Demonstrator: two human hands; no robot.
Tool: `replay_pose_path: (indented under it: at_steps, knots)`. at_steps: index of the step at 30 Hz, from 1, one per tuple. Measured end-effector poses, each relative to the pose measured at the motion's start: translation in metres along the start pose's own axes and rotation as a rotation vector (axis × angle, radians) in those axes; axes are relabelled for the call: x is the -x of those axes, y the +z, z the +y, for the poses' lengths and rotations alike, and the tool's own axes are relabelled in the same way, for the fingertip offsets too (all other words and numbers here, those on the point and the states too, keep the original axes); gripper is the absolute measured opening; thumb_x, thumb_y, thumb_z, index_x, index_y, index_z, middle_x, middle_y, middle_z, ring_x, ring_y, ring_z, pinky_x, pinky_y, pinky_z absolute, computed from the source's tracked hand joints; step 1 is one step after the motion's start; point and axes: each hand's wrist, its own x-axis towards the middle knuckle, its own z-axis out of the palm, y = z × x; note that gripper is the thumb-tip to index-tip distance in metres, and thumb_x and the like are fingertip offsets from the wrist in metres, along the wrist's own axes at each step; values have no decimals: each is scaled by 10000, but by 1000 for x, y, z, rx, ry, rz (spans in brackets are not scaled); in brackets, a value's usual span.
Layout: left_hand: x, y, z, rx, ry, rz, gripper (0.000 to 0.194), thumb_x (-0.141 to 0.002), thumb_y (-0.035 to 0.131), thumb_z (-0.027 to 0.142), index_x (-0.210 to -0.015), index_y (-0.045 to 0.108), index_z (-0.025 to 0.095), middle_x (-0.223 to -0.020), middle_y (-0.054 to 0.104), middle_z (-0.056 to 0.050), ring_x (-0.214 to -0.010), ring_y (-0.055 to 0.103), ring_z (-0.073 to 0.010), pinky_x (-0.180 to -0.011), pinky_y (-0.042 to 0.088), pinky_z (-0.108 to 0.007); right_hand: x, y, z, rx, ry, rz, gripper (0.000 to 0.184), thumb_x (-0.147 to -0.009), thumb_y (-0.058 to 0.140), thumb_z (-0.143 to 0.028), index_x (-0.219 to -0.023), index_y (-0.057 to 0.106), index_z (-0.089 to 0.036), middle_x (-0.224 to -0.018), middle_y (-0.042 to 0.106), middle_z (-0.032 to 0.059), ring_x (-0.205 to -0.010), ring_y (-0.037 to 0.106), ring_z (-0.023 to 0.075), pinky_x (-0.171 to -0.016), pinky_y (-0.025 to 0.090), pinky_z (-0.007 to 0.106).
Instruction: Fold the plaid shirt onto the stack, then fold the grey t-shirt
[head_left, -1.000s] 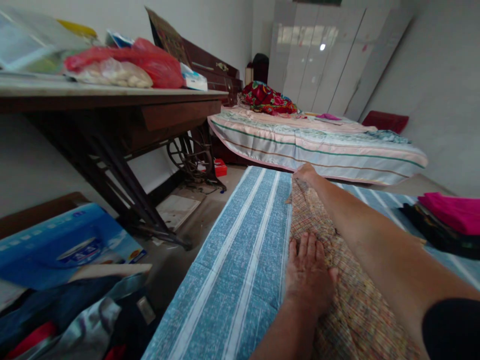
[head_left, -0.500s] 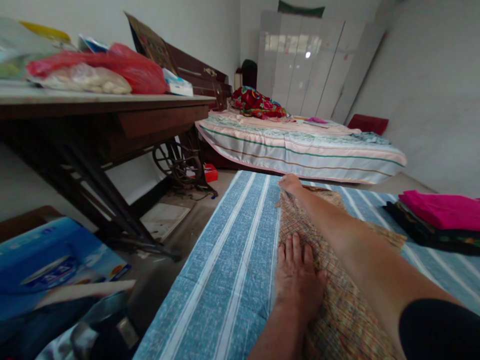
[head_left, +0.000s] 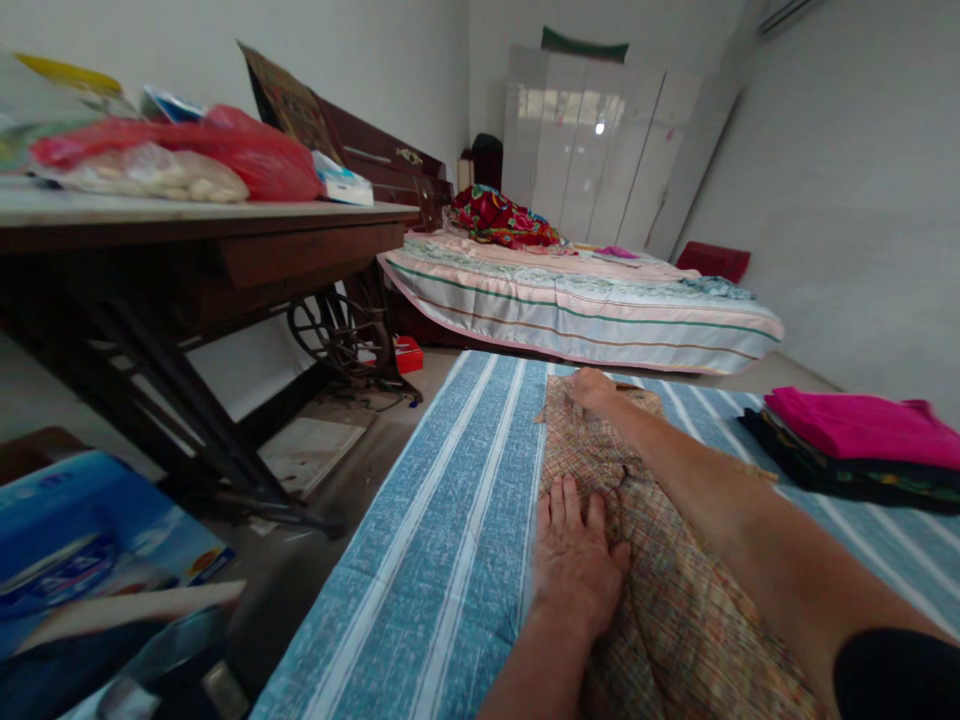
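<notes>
While a brown table (head_left: pixel 307 260) and a blue box (head_left: pixel 90 545) stand well apart from the work at my far left, the blue striped cover (head_left: pixel 450 480) comes next, and on it I have the checked cloth (head_left: pixel 660 610) laid out. Its left edge runs fairly straight along a white stripe, apart from a small tip jutting out near the far end, so I judge that side mostly lined up. I have the left hand (head_left: pixel 576 565) flat on the cloth beside that edge, palm down, fingers extended and slightly parted, gripping nothing; the cloth lies beneath it and spreads to its right. Farther off, near the cloth's far end, is the right hand (head_left: pixel 592 387), its fingers bent down onto the fabric; I cannot tell whether they pinch it or only press. Between the two hands I see creases, which I would count as flattening left to do. Farther right, the forearm hides much of the cloth, so I cannot judge that side. At the far right, well apart from both hands, a folded pile (head_left: pixel 862 430) with bright pink on top looks finished; the checked cloth is not so compact.
</notes>
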Motion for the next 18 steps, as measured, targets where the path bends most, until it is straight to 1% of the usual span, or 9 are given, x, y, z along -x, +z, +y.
replay_pose_path:
  at_steps: [5, 10, 14, 18]
  knots:
    - [-3, 0, -2, -4, 29, 12, 649, -862, 386, 560, -1402, 399, 201, -1528, 219, -105, -1411, 137, -292, -1138, 124, -478, 1, 7, -5, 20, -28, 49, 224, -923, 558, -327, -1064, 593, -157, -1060, 603, 60, -970, 586, 198, -843, 496, 398]
    - [-3, 1, -6, 12, 36, 42, 686, -837, 396, 602, -1393, 409, 201, -1521, 246, -120, -1407, 158, -290, -1133, 142, -475, 5, 11, -7, 34, -65, 83, 225, -930, 544, -340, -1043, 599, -153, -1032, 612, 56, -942, 594, 190, -835, 494, 392]
    - [-2, 1, -7, 24, 23, 47, 692, -824, 403, 607, -1389, 411, 208, -1519, 260, -108, -1406, 165, -282, -1137, 138, -457, 17, 1, -11, 45, -115, 122, 247, -929, 537, -358, -1051, 595, -150, -1067, 601, 68, -984, 576, 203, -868, 468, 409]
    - [-3, -1, -7, 25, 7, 43, 700, -795, 445, 576, -1386, 412, 202, -1520, 257, -108, -1403, 176, -278, -1134, 147, -450, 44, -12, -16, 44, -214, 158, 238, -946, 479, -327, -1055, 597, -150, -1090, 597, 86, -1017, 550, 207, -897, 427, 388]
